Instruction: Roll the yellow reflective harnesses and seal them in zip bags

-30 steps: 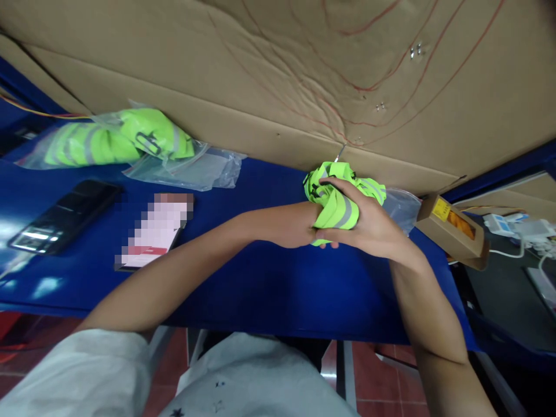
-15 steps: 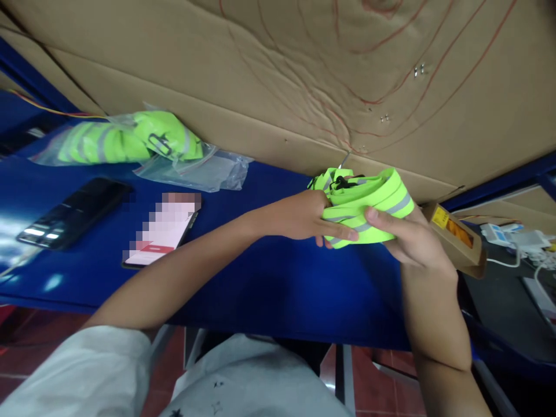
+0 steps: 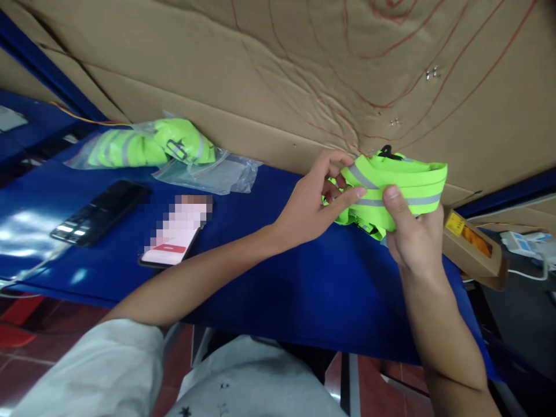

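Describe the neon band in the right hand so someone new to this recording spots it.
Below the cardboard wall runs a blue table. Over its right half, the right hand grips a looped neon-yellow band with grey stripes. Unlike the bagged neon bundles at left, it is unbagged and held up.

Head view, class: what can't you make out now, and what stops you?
In the head view:
Right-hand grip: most fingers hidden by the reflective strap.
Phone screen: largely masked by pixel blocks.
Yellow box label: print too small and blurred.
Right arm: shoulder end cut off by bottom edge.
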`<state>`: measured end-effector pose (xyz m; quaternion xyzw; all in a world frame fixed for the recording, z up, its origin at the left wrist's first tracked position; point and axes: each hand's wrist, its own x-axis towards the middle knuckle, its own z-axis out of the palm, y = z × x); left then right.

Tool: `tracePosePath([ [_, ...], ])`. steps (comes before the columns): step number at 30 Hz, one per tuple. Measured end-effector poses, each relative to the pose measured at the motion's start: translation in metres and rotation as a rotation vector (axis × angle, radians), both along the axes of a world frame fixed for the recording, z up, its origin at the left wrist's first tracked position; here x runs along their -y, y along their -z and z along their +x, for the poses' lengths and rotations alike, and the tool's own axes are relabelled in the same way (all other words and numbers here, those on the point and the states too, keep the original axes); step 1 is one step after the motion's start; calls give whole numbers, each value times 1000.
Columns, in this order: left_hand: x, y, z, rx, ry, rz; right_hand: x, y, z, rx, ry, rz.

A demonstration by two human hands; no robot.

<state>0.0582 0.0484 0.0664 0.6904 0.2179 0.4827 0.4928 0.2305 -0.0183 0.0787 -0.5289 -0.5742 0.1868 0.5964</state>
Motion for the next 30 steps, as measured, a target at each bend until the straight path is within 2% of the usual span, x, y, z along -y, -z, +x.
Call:
tracePosePath([
  [3,4,3,2,-64,-31,89,-5,4,0,-36,35,30],
  [7,4,17,7,-73,-146,277,-11,10,-6,-154,108,100],
  [9,5,22,11,-26,-119,238,-12,15,-11,-230,120,116],
  [14,11,23,18,91,38,-70,-10,20,-25,-318,49,52],
  [16,12,23,19,98,41,-62,-9,21,-30,-372,-8,47],
  [21,0,33,19,25,-71,164,-7,22,-37,-490,-142,10],
  [23,-8,35,18,4,-29,191,-7,23,-36,-488,-172,-5],
  [26,-16,34,19,3,92,186,-9,24,-31,-430,-146,3],
  [28,-17,32,20,-11,157,123,-10,27,-28,-378,-119,23],
  [30,-13,31,21,-33,162,39,-10,30,-27,-330,-111,18],
])
